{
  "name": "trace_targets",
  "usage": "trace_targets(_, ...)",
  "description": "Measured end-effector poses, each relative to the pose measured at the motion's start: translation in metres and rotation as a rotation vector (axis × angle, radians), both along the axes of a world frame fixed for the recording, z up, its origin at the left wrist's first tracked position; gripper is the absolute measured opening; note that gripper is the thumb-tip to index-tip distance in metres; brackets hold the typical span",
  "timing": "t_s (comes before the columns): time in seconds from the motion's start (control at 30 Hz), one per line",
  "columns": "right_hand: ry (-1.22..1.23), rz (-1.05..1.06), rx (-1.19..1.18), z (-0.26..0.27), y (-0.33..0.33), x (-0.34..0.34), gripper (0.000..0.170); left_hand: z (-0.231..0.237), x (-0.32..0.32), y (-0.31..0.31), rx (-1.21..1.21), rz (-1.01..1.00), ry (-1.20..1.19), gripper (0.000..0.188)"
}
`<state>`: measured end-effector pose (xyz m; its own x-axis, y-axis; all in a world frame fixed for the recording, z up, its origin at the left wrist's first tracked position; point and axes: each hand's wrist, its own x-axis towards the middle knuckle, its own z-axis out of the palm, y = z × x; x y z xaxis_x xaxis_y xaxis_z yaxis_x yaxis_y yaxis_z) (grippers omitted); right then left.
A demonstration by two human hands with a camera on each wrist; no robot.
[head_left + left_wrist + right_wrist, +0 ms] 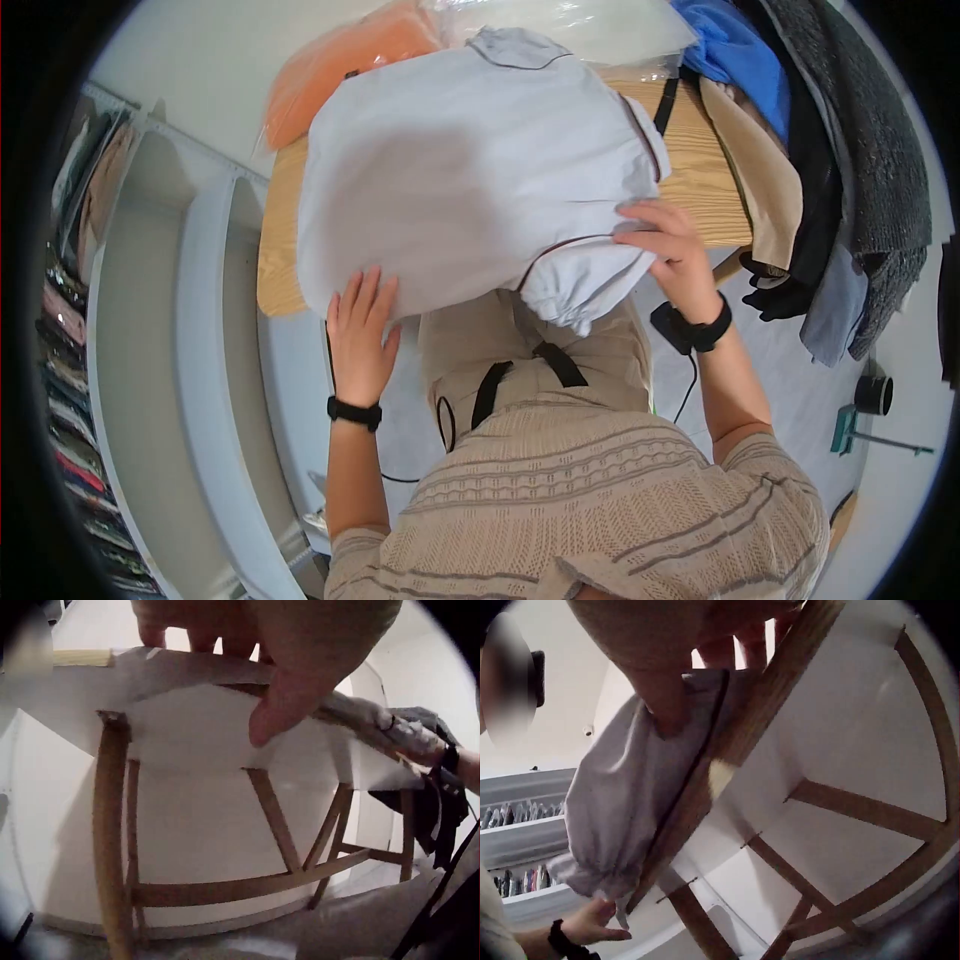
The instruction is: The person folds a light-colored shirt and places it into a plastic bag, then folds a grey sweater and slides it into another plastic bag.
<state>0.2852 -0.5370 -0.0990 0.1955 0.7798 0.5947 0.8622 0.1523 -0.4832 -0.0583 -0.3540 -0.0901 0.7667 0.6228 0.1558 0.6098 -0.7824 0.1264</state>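
A pale grey-blue pyjama-like top [400,190] with thin dark piping and a collar lies spread over the wooden table [283,270]. My left hand [362,325] rests on its near left edge, fingers extended and thumb apart; in the left wrist view that thumb hangs below the table edge. At the near right, my right hand [672,250] touches the sleeve [590,285], fingers on the cloth beside the piping. The sleeve's gathered cuff droops over the front edge. In the right wrist view, the thumb lies along the sleeve [615,802].
Behind the top lie an orange plastic-wrapped bundle [345,60] and a clear bag [600,30]. Dark, beige and blue clothes [850,150] hang at the right. Shelves [150,250] stand at the left with a rack of garments [75,400]. Wooden legs [112,840] support the table.
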Motion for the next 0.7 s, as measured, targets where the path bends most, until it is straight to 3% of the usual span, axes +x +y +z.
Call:
trace_targets(0.13,-0.038,0.089,-0.122,0.025,-0.009,0.005,0.016,-0.024,-0.016,0.019,0.108,0.070,-0.073,0.065)
trace_targets(0.17,-0.030,0.175,-0.193,0.026,-0.011,0.009,0.025,-0.026,-0.020,0.023,0.148,0.111,-0.069,0.065)
trace_targets(0.23,-0.104,0.148,-0.257,0.034,-0.010,0.001,0.034,-0.033,-0.028,0.031,0.188,0.167,-0.064,0.064)
trace_targets(0.3,-0.180,0.084,-0.377,0.039,-0.007,-0.005,0.060,-0.045,-0.035,0.040,0.245,0.157,-0.260,0.061)
trace_targets(0.4,-0.260,0.093,-0.427,0.032,-0.008,0.005,0.062,-0.050,-0.046,0.054,0.305,0.091,-0.194,0.054)
trace_targets(0.53,-0.275,0.123,-0.444,0.034,-0.010,0.021,0.052,-0.039,-0.065,0.075,0.236,0.014,-0.193,0.047)
trace_targets(0.6,-0.245,0.148,-0.430,0.038,-0.009,0.022,0.047,-0.029,-0.073,0.083,0.029,-0.109,-0.402,0.044)
trace_targets(0.7,-0.333,0.102,-0.396,0.051,-0.006,0.014,0.052,-0.016,-0.069,0.072,0.076,-0.048,-0.435,0.048)
